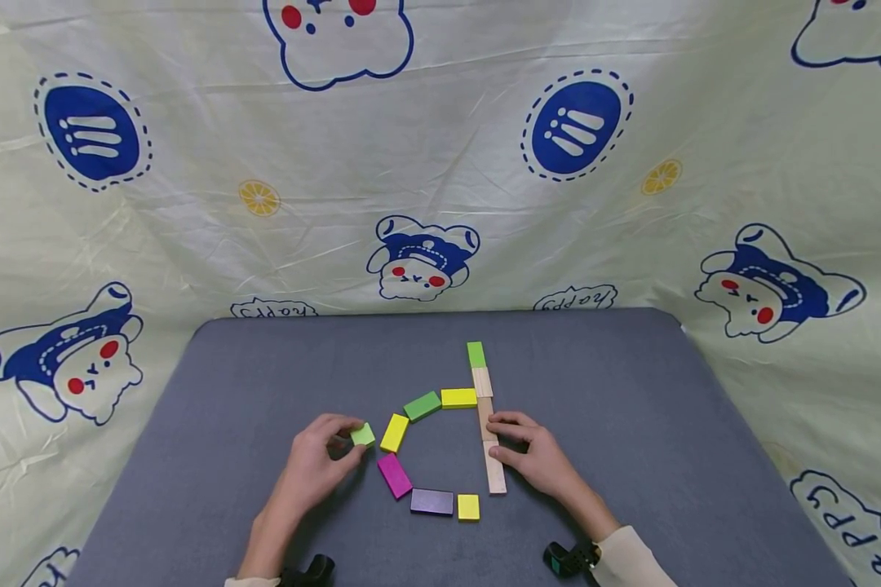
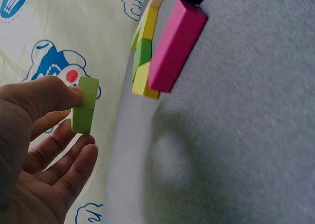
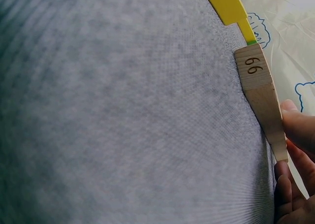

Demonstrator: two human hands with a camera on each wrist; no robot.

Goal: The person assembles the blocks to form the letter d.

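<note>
My left hand (image 1: pixel 314 465) pinches a light green block (image 1: pixel 363 435) between thumb and fingers; in the left wrist view the green block (image 2: pixel 86 106) is held above the table. To its right curves a row of blocks: a yellow one (image 1: pixel 394 433), a green one (image 1: pixel 422 406), another yellow one (image 1: pixel 458 399), a magenta one (image 1: pixel 395 476), a purple one (image 1: pixel 431 502) and a small yellow one (image 1: pixel 468 508). My right hand (image 1: pixel 539 456) touches the right side of a straight line of wooden blocks (image 1: pixel 488 420), which has a green block (image 1: pixel 476 355) at its far end.
Everything lies on a grey cloth-covered table (image 1: pixel 602 367). A pale printed curtain (image 1: pixel 440 163) hangs behind and at both sides. The block nearest in the right wrist view carries the engraved number 66 (image 3: pixel 253 65).
</note>
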